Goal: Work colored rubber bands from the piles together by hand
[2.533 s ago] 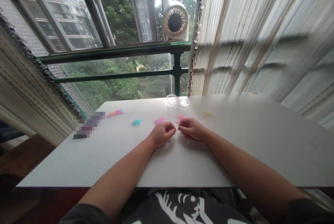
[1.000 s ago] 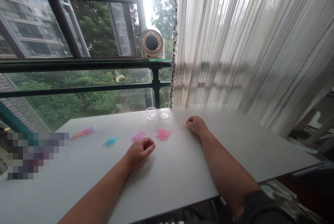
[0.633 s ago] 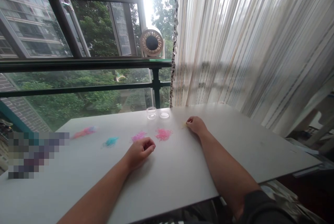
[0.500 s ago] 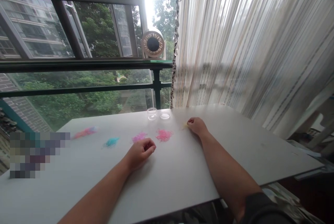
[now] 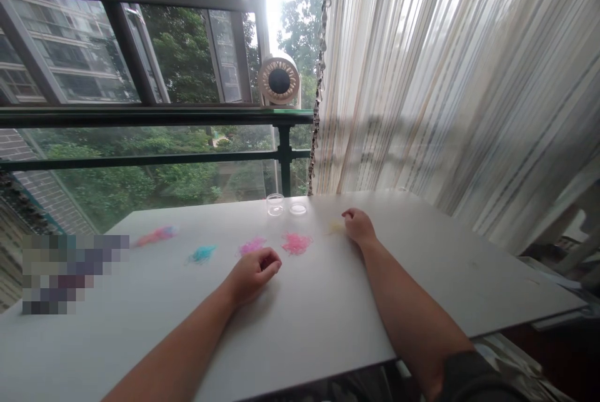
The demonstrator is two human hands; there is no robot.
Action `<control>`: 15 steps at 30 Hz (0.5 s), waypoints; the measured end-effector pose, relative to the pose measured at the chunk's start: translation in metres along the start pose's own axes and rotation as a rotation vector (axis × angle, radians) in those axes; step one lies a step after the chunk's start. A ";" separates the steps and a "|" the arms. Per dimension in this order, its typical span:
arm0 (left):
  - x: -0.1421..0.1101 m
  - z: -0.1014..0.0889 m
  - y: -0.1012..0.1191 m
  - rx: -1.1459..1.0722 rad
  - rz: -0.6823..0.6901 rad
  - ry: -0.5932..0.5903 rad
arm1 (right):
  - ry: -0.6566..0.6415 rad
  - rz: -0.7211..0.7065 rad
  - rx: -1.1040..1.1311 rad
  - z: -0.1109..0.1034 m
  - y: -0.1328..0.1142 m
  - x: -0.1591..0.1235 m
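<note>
My left hand (image 5: pixel 253 274) rests on the white table (image 5: pixel 300 327), fingers curled in and thumb against them; whatever may be inside is hidden. Just beyond it lies a purple-pink pile of thin rubber-band-like strands (image 5: pixel 252 246). A brighter pink pile (image 5: pixel 296 243) sits to the right of that. My right hand (image 5: pixel 360 227) is closed at the fingertips beside a small pale yellow pile (image 5: pixel 335 227); anything pinched there is too small to make out. Left of my left hand is a teal pile (image 5: pixel 202 254).
A clear round container (image 5: pixel 275 204) and a shallow clear lid or dish (image 5: pixel 298 209) stand at the table's far edge. Farther left is a multicoloured pile (image 5: pixel 157 236), near a blurred-out patch. A small fan (image 5: pixel 280 80) sits on the railing; a striped curtain (image 5: pixel 403 89) hangs at right.
My right hand has lifted slightly away from the pale yellow pile, showing more of it. My left hand keeps its place. The view has shifted a little.
</note>
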State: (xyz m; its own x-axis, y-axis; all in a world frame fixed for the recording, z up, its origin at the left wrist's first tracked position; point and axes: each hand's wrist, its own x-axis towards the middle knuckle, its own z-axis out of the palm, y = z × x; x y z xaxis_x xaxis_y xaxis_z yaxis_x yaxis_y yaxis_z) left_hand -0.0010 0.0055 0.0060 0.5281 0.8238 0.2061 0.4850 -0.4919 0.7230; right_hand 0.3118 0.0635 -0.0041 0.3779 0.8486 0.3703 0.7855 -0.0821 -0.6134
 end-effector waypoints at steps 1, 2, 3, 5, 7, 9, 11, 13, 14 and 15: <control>0.000 0.000 0.000 0.000 -0.001 0.000 | 0.000 -0.013 0.022 0.000 -0.004 -0.002; 0.000 0.000 -0.001 -0.001 -0.002 0.003 | -0.009 -0.032 0.046 0.000 -0.009 -0.005; 0.000 0.000 -0.001 -0.002 -0.004 0.006 | -0.028 -0.060 0.071 0.001 -0.016 -0.010; -0.001 0.001 0.000 0.001 -0.005 0.015 | -0.095 -0.138 0.121 0.004 -0.033 -0.024; -0.002 0.002 0.001 0.009 -0.004 0.026 | -0.196 -0.241 0.163 0.008 -0.052 -0.042; -0.003 0.004 0.002 0.017 0.002 0.041 | -0.368 -0.415 0.225 0.011 -0.071 -0.062; -0.004 0.005 0.002 0.022 0.012 0.057 | -0.516 -0.530 0.314 0.014 -0.084 -0.079; -0.004 0.005 0.001 0.026 0.019 0.080 | -0.593 -0.530 0.371 0.018 -0.090 -0.089; -0.004 0.004 0.000 0.033 0.021 0.098 | -0.621 -0.519 0.389 0.020 -0.091 -0.092; -0.004 0.003 -0.001 0.042 0.023 0.119 | -0.639 -0.514 0.399 0.023 -0.091 -0.094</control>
State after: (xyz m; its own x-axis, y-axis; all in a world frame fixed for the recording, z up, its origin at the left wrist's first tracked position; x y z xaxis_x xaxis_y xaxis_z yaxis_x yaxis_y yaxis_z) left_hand -0.0017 0.0021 0.0022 0.4545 0.8384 0.3009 0.5039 -0.5205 0.6893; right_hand 0.1934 0.0029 0.0010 -0.4084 0.8685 0.2808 0.5097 0.4722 -0.7192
